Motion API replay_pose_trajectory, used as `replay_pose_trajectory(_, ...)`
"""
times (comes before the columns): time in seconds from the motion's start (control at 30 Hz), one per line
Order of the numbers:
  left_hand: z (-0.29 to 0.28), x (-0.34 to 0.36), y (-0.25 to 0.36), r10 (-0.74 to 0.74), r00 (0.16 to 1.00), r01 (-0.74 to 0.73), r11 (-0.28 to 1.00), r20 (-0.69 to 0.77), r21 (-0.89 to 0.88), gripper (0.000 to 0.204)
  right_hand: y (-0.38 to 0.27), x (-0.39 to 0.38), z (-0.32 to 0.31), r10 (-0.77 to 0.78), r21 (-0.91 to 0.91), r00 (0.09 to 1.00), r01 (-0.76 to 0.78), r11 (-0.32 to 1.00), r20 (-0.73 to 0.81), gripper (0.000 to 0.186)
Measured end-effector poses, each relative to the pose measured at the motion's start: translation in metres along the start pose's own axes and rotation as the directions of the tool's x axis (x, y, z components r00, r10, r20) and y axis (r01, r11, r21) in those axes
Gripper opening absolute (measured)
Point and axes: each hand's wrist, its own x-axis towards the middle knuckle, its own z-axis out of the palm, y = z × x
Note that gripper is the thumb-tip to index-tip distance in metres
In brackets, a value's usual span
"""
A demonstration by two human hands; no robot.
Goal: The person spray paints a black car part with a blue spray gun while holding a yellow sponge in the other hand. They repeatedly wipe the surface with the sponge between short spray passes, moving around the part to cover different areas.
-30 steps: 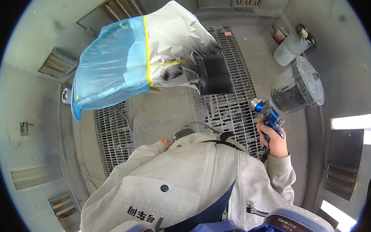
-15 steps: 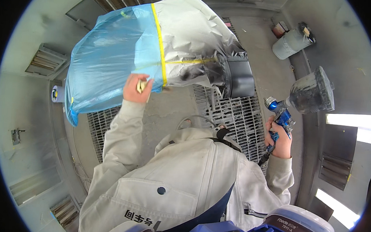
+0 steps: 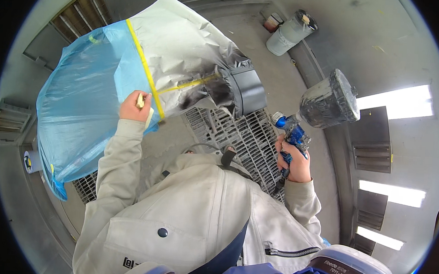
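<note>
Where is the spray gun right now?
Head view, right of centre: the spray gun is in the right hand, right of the uncovered grey panel.

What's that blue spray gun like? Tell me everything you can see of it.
The spray gun has a glossy, metallic-looking blue body, a silver-coloured nozzle ring and a large grey cup that looks like plastic, smeared with dark residue. In the picture the cup tilts toward the upper right and the nozzle faces upper left. The person's right-hand grip is wrapped round the gun; a dark fitting shows below. No spray is visible.
</note>
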Motion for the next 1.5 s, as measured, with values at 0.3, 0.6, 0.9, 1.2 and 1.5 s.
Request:
replay_pose_trajectory(0.3, -0.001, 0.001, 0.004, 0.084, 0.994, -0.089, 0.993, 0.066, 0.075, 0.015, 0.006, -0.006, 0.025, -0.004, -0.034, 0.999, 0.002, 0.999, -0.051, 0.027)
replay_pose_trajectory(0.6, -0.001, -0.003, 0.007, 0.145, 0.989, -0.147, 0.988, 0.037, 0.052, 0.012, 0.004, 0.002, 0.039, -0.011, 0.01, 0.999, 0.012, 1.0, -0.04, 0.029)
replay_pose_trajectory(0.9, -0.001, -0.002, 0.004, 0.176, 0.984, -0.178, 0.981, 0.034, 0.08, 0.012, 0.016, 0.002, 0.042, -0.032, 0.006, 0.999, 0.032, 0.999, -0.042, 0.031)
replay_pose_trajectory(1.2, -0.001, -0.002, 0.004, 0.155, 0.987, -0.159, 0.983, 0.046, 0.087, 0.013, 0.019, -0.003, 0.043, -0.036, 0.029, 0.997, 0.038, 0.999, -0.069, 0.032)
replay_pose_trajectory(1.5, 0.0, -0.003, 0.003, 0.175, 0.983, -0.179, 0.978, 0.051, 0.103, 0.013, 0.026, -0.006, 0.04, -0.025, 0.038, 0.997, 0.028, 0.999, -0.075, 0.03)
